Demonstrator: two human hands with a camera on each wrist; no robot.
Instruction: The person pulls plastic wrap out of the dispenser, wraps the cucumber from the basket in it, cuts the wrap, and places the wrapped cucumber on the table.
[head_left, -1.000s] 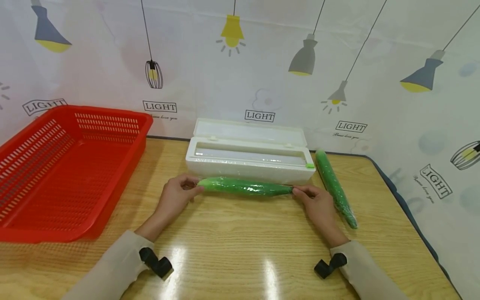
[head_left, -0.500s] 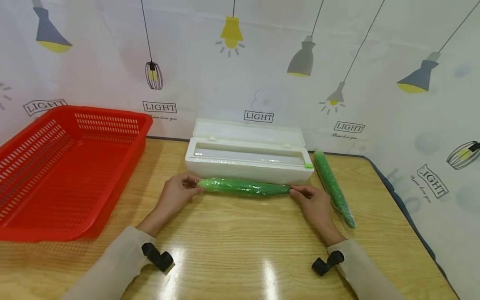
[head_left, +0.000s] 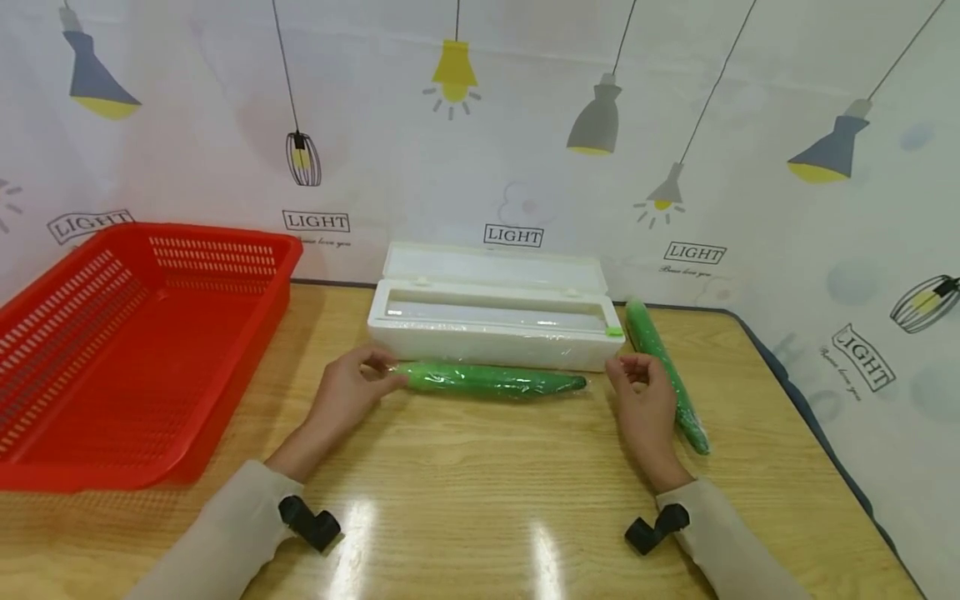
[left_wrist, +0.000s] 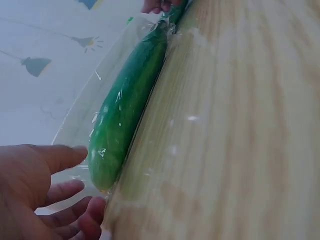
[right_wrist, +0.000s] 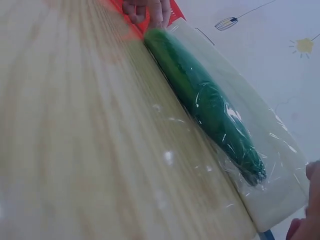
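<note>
A green cucumber [head_left: 487, 380] wrapped in clear film lies crosswise on the table, along the front of a white film dispenser box [head_left: 495, 343]. At its paler left end is my left hand [head_left: 348, 393]; in the left wrist view the fingers [left_wrist: 67, 157] are spread apart, touching or nearly touching that end. My right hand [head_left: 643, 412] is apart from the dark right end, fingers loosely bent and holding nothing. Loose film shows at that dark end of the cucumber [right_wrist: 210, 107]. Beside my right hand lies a second wrapped cucumber [head_left: 663, 358], partly hidden by it.
A red plastic basket [head_left: 191, 417] with slotted sides stands on the left of the wooden table [head_left: 465, 492]. The dispenser's lid [head_left: 495, 265] is raised at the back, with a green tab at its right end. Behind hangs a lamp-printed cloth [head_left: 390, 125].
My right hand has let go of the film at the cucumber's dark end and moved a little right. My left hand stays at the pale end. The head view has shifted slightly.
</note>
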